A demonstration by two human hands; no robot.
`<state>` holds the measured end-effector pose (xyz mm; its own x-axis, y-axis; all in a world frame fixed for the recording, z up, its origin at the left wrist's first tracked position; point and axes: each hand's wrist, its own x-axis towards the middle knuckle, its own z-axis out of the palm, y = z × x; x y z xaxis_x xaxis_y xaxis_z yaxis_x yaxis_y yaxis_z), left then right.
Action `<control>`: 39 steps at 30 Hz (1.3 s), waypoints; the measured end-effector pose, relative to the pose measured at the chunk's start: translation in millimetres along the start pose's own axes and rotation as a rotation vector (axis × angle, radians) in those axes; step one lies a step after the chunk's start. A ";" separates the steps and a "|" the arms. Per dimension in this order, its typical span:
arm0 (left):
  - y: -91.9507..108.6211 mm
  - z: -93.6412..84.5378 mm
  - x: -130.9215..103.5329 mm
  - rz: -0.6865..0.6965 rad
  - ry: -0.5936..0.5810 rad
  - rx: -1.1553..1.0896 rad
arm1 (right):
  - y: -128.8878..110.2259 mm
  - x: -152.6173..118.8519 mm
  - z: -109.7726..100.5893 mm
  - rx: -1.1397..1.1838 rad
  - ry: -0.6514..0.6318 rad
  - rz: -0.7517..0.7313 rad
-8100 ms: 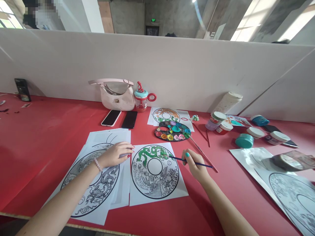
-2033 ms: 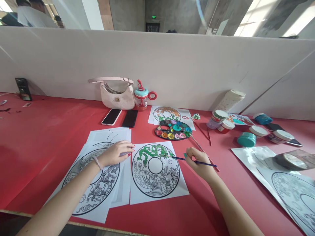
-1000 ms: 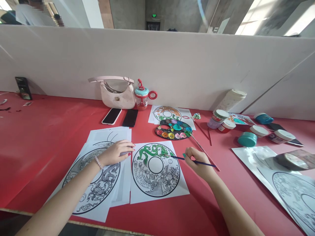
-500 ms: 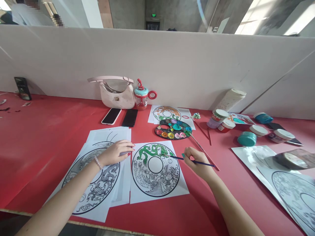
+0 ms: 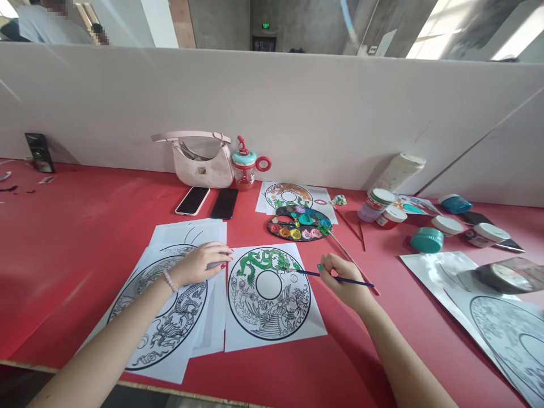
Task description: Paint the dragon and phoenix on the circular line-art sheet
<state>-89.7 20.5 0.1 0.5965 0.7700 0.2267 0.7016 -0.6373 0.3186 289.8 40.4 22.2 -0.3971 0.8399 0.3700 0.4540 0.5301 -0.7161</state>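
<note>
A blue-handled paintbrush (image 5: 355, 280) is pinched in my right hand (image 5: 342, 277), its tip touching the green dragon at the top of a printed sheet (image 5: 268, 310). The round design on that sheet has a blank centre, and its lower part, with a phoenix, is black outline only. My left hand (image 5: 204, 263) lies with fingers stretched out across the right side of a stack of outline drawings (image 5: 140, 334), fingertips at the painted sheet's left edge. A greyish patch shows under those fingers; I cannot tell what it is. Beyond the sheet sits a black paint palette (image 5: 289, 233) with several colours.
Behind are two phones (image 5: 192, 201), a pink handbag (image 5: 204, 170), a drink cup (image 5: 244, 173) and a partly coloured drawing (image 5: 266, 207). Several paint jars (image 5: 427, 240), a red brush (image 5: 357, 265) and more sheets (image 5: 501, 340) lie right. A partition (image 5: 272, 107) borders the table.
My right hand and the paintbrush have shifted slightly to the right, with the tip still at the dragon. My left hand stays in place.
</note>
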 end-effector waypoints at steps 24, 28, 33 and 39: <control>0.5 -0.5 0.7 0.005 0.002 0.000 | 2.7 -0.7 1.1 -0.021 0.004 -0.008; 1.2 -0.7 1.5 0.005 -0.002 0.000 | 2.2 -0.9 1.4 -0.010 -0.009 0.008; 1.0 -0.3 0.8 0.010 0.007 0.007 | 0.9 -0.9 3.0 -0.019 -0.051 0.035; 0.4 -0.9 0.7 0.006 0.006 0.002 | 0.7 -1.0 2.4 -0.021 -0.015 0.011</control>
<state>-89.4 20.8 1.2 0.5985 0.7661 0.2342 0.6988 -0.6422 0.3150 288.6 39.7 19.9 -0.4039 0.8438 0.3533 0.4746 0.5235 -0.7076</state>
